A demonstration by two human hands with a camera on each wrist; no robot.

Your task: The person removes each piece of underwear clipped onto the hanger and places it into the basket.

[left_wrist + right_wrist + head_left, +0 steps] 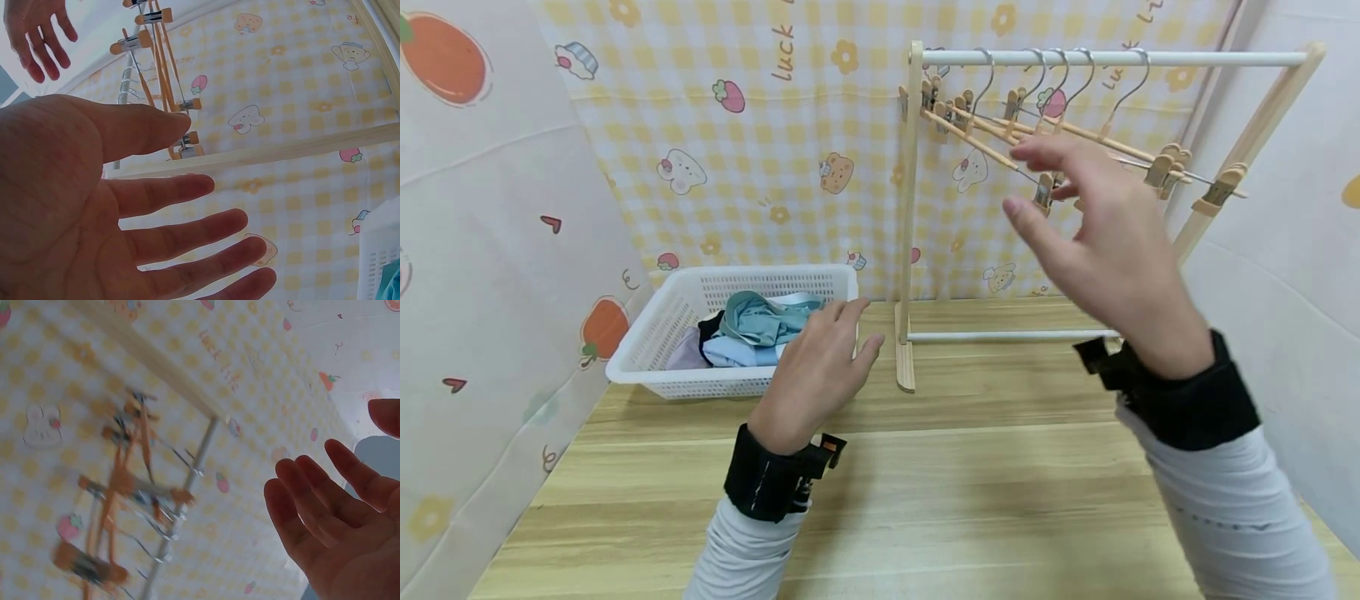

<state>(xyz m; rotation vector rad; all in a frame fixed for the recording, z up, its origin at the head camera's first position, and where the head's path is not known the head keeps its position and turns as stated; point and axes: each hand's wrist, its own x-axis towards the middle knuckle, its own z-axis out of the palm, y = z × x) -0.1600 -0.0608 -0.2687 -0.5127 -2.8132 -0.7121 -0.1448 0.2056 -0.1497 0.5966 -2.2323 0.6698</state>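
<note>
My left hand (817, 367) hovers at the right front corner of a white plastic basket (632, 350), fingers spread and holding nothing. In the basket lie folded clothes: a teal garment (756, 321), a light blue one (730, 352), and lilac and black pieces. Raised in front of the rack is my right hand (1112, 233), fingers loosely bent with nothing in them. Behind it, several wooden clip hangers (981, 143) hang by metal hooks from the rack's white rail (1187, 58); the right hand hides part of them. The right wrist view shows that palm (356, 550) apart from the hangers.
The wooden rack's left post (912, 200) stands just right of the basket, with a foot (906, 367) on the wooden table (955, 500). A low white crossbar (1007, 336) runs along its base. Patterned cloth (805, 133) covers the wall behind.
</note>
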